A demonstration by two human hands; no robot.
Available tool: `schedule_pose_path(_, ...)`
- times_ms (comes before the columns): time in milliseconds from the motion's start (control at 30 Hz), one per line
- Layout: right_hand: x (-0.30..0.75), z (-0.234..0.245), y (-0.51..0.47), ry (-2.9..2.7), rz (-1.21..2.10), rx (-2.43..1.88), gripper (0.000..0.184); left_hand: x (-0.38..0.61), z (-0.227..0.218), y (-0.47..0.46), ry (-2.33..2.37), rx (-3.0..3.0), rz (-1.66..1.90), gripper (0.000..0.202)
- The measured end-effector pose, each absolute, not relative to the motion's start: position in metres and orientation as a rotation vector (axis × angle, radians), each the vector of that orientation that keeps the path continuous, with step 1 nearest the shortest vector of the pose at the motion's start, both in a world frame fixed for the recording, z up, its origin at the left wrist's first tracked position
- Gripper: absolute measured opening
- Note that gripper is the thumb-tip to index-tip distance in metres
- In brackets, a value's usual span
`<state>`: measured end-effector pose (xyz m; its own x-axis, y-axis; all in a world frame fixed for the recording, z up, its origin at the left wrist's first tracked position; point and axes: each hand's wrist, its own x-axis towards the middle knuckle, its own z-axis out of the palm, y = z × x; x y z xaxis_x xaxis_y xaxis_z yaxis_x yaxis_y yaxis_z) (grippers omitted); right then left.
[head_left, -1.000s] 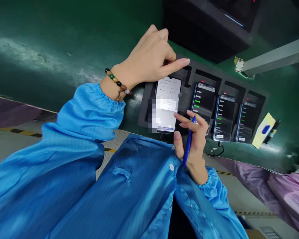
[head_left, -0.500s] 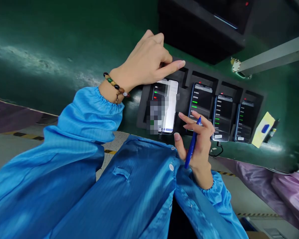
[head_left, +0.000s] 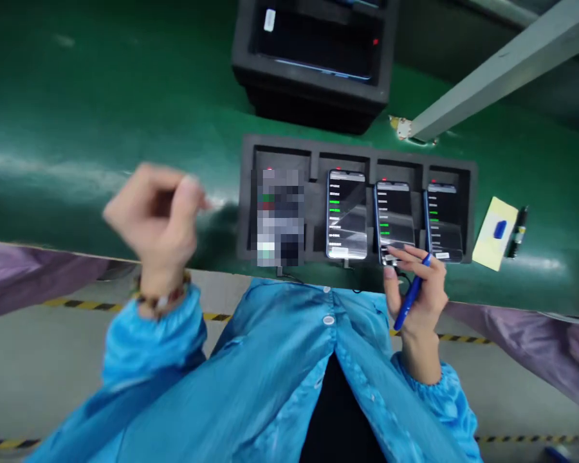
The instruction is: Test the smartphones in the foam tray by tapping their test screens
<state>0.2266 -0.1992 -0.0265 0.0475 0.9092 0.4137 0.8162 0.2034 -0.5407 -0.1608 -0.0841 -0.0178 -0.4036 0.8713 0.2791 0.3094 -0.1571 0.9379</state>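
Desk (head_left: 77, 128) is green, glossy, and carries tray (head_left: 317, 202). Phones (head_left: 347, 215) sit in tray. Right grip (head_left: 430, 292), at tray's near edge, clasps pen (head_left: 412, 294). Left grip (head_left: 157, 215), left of tray: hold unclear. Post (head_left: 492, 71) stands behind tray.

The blurred left hand (head_left: 157, 212) was curled into a loose fist. The right hand (head_left: 422, 292) angled leftward, fingers (head_left: 409, 263) partly bent, thumb (head_left: 392, 289) apart from them.
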Motion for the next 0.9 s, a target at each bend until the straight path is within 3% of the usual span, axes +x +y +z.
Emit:
schedule_pose_path(67, 0.247, -0.028, -0.203, -1.697, 0.056, -1.620, 0.024, -0.169, -0.016, -0.135, 1.615, 1.183, 1.494, 0.051)
schedule_pose_path(200, 0.271, -0.039, -0.222, -1.691, -0.007, -1.607, 0.031, -0.156, -0.021, -0.195, 1.410, 1.035, 0.638, 0.040)
schedule_pose_path(267, 0.270, -0.048, -0.234, -1.659, 0.060, -1.657, 0.035, -0.134, -0.027, -0.205, 1.336, 0.834, 0.520, 0.048)
schedule_pose_path(433, 0.251, -0.068, -0.241, -1.554, 0.120, -1.725, 0.043, -0.082, -0.043, -0.209, 1.409, 0.655, 0.818, 0.059)
schedule_pose_path(700, 0.237, -0.072, -0.224, -1.456, 0.217, -1.707, 0.024, -0.058, -0.035, -0.199, 1.418, 0.369, 1.124, 0.044)
schedule_pose_path(900, 0.240, -0.064, -0.210, -1.444, 0.153, -1.668, 0.028, -0.039, -0.021, -0.184, 1.507, 0.250, 1.233, 0.027)
